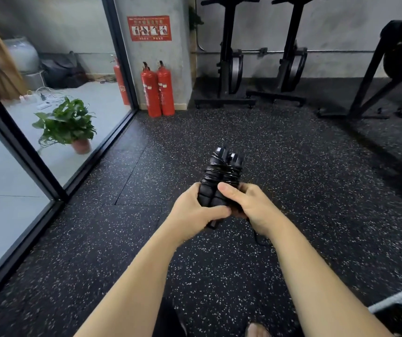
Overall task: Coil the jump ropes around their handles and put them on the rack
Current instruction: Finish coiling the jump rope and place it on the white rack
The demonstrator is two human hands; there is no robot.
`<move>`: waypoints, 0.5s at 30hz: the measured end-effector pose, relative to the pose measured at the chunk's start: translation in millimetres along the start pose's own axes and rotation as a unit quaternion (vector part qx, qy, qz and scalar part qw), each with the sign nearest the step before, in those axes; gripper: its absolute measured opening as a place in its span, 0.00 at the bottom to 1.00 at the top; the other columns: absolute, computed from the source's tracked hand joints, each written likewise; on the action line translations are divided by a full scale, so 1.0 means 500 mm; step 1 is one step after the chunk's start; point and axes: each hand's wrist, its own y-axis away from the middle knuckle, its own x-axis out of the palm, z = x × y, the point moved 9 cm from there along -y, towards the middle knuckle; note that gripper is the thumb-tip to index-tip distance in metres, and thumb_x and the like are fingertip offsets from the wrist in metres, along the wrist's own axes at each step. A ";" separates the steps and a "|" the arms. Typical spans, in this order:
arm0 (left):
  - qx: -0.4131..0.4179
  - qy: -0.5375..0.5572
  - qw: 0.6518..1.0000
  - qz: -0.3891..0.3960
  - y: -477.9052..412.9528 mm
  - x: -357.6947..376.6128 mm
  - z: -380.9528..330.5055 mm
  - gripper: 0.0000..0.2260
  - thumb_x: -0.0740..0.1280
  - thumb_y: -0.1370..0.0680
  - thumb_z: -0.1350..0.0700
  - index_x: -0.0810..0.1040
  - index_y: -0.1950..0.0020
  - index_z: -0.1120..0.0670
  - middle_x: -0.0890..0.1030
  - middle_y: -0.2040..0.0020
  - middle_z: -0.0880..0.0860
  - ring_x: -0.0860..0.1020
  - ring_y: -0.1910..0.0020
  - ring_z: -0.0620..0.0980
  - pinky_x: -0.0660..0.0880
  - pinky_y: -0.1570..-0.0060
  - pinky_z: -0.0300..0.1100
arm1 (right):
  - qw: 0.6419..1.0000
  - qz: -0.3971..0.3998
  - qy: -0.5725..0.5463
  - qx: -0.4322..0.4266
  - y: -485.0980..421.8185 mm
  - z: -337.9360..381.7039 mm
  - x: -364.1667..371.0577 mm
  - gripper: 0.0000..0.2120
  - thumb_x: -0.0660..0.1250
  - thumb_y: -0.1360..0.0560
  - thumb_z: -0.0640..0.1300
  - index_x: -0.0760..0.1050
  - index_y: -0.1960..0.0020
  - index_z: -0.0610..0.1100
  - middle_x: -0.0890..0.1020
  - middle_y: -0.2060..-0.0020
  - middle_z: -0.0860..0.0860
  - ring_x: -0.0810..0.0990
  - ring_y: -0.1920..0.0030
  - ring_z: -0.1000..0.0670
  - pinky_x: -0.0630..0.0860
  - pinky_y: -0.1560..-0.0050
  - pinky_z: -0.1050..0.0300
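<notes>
A black jump rope (221,171) has its two handles held side by side, pointing away from me, with thin black cord wound round their upper half. My left hand (195,210) grips the lower ends of the handles from the left. My right hand (248,205) grips them from the right, thumb lying across the front. A short loose length of cord (258,239) hangs below my right wrist. No rack for the ropes can be made out in this view.
The floor is black speckled rubber (195,132). Two red fire extinguishers (157,90) stand against a concrete pillar ahead. Black exercise machines (229,57) line the back wall. A glass partition (49,132) runs along the left, with a potted plant (67,125) behind it.
</notes>
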 end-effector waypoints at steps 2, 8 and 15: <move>0.010 -0.007 1.000 -0.022 -0.012 -0.001 0.007 0.17 0.78 0.32 0.58 0.76 0.48 0.54 0.84 0.58 0.54 0.79 0.64 0.49 0.79 0.60 0.48 | 1.000 0.001 -0.010 0.009 -0.010 -0.011 0.005 0.09 0.64 0.21 0.45 0.80 0.51 0.41 0.84 0.66 0.52 0.80 0.69 0.57 0.73 0.71 0.67; -0.003 -0.043 0.993 -0.107 -0.060 -0.052 0.037 0.14 0.76 0.33 0.54 0.77 0.50 0.52 0.83 0.62 0.49 0.78 0.68 0.46 0.77 0.64 0.44 | 0.922 -0.058 0.381 0.037 -0.034 -0.006 -0.033 0.24 0.61 0.24 0.64 0.68 0.67 0.46 0.70 0.74 0.52 0.67 0.73 0.51 0.62 0.68 0.56; -0.021 -0.239 0.961 -0.140 -0.071 -0.073 0.042 0.17 0.73 0.35 0.45 0.73 0.51 0.45 0.80 0.57 0.43 0.78 0.58 0.44 0.75 0.57 0.45 | 0.708 -0.066 0.703 -0.013 0.001 0.080 -0.008 0.17 0.62 0.23 0.59 0.71 0.63 0.48 0.75 0.69 0.54 0.75 0.64 0.50 0.62 0.69 0.57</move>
